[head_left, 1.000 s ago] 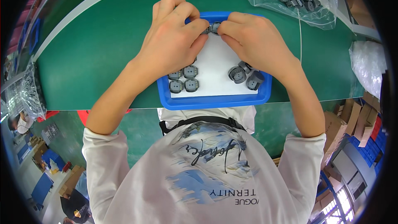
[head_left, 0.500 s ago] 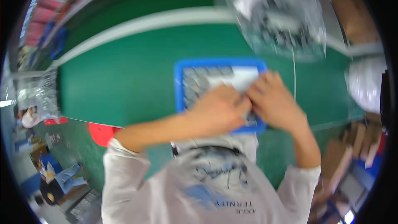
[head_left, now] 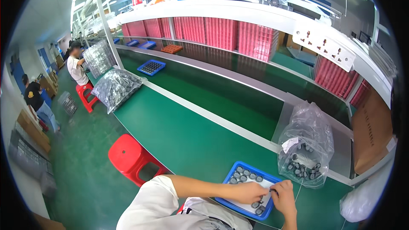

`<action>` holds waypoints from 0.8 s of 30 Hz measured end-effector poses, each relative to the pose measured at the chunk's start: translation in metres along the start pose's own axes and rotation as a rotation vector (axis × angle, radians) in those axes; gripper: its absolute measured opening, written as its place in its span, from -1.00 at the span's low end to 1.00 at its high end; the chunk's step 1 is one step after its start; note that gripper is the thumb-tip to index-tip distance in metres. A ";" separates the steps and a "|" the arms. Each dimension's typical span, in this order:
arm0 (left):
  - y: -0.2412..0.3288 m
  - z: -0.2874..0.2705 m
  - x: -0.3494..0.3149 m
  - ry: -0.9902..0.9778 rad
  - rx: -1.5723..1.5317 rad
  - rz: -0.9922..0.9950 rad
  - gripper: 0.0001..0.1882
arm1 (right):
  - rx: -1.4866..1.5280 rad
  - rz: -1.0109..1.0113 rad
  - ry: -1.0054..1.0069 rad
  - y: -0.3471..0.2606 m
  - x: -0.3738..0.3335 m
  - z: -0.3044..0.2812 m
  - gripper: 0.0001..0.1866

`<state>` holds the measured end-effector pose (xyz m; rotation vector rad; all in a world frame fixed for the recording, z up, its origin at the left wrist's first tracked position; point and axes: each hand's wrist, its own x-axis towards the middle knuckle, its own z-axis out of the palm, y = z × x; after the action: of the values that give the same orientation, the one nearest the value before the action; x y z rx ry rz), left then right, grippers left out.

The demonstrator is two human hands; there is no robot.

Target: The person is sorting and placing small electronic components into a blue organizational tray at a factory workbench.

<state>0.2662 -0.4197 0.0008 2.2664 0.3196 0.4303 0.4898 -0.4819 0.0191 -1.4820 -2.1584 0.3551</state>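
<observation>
Both of my hands are over a blue tray (head_left: 233,171) at the near edge of the green table. The tray has a white liner, and dark grey round knob-like parts (head_left: 246,173) stand in it, mostly at its far and left side. My right hand (head_left: 284,196) pinches a small dark part (head_left: 273,191) above the tray's right side. My left hand (head_left: 252,192) reaches across the tray with curled fingers, its fingertips close to that part. Whatever those left fingers hold, if anything, is hidden. More round parts (head_left: 260,209) lie below my left hand.
An open clear plastic bag (head_left: 304,149) of dark parts stands beyond the tray. A filled bag (head_left: 117,86) lies at the table's far left, near another blue tray (head_left: 151,67). A red stool (head_left: 128,155) stands left of me. Two people are farther off left.
My view has swung up and left, so the tray and my hands now appear lower and farther right. My hands stay close together over the tray; the earlier frame is blurred.
</observation>
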 end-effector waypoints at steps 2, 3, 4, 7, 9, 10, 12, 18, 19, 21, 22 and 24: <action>-0.003 -0.001 0.014 0.136 -0.003 -0.014 -0.78 | -0.037 0.024 0.073 0.001 -0.007 0.002 -0.80; -0.007 0.002 0.020 0.182 0.056 0.037 -0.79 | -0.036 0.033 0.069 0.005 -0.009 0.006 -0.80; -0.015 0.005 0.027 0.173 0.041 0.036 -0.79 | -0.067 0.074 0.109 0.009 -0.011 0.010 -0.80; -0.028 0.022 0.038 0.250 0.326 0.263 -0.71 | -0.147 0.157 0.229 0.007 -0.019 0.020 -0.74; -0.026 0.017 0.030 0.204 0.467 0.231 -0.71 | -0.070 0.149 0.259 0.008 -0.017 0.018 -0.60; -0.028 0.014 0.024 0.177 0.509 0.206 -0.72 | 0.009 0.154 0.244 0.009 -0.018 0.015 -0.63; -0.023 -0.001 0.009 0.169 0.447 0.184 -0.78 | 0.019 0.109 0.184 0.011 -0.013 0.010 -0.70; -0.027 -0.010 0.012 0.203 0.520 0.204 -0.76 | -0.025 0.083 0.181 0.016 -0.008 0.017 -0.78; -0.029 -0.009 0.017 0.203 0.515 0.212 -0.77 | -0.017 0.108 0.178 0.016 -0.008 0.017 -0.78; -0.031 -0.008 0.024 0.197 0.507 0.213 -0.77 | -0.105 0.101 0.181 0.014 -0.005 0.016 -0.81; -0.032 -0.007 0.027 0.204 0.510 0.211 -0.79 | -0.096 0.112 0.178 0.012 -0.004 0.018 -0.81; -0.033 -0.007 0.033 0.207 0.510 0.204 -0.80 | -0.147 0.144 0.195 0.010 -0.003 0.022 -0.84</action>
<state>0.2902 -0.3819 -0.0128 2.7714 0.3319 0.7627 0.4871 -0.4795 -0.0046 -1.6836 -1.9650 0.0962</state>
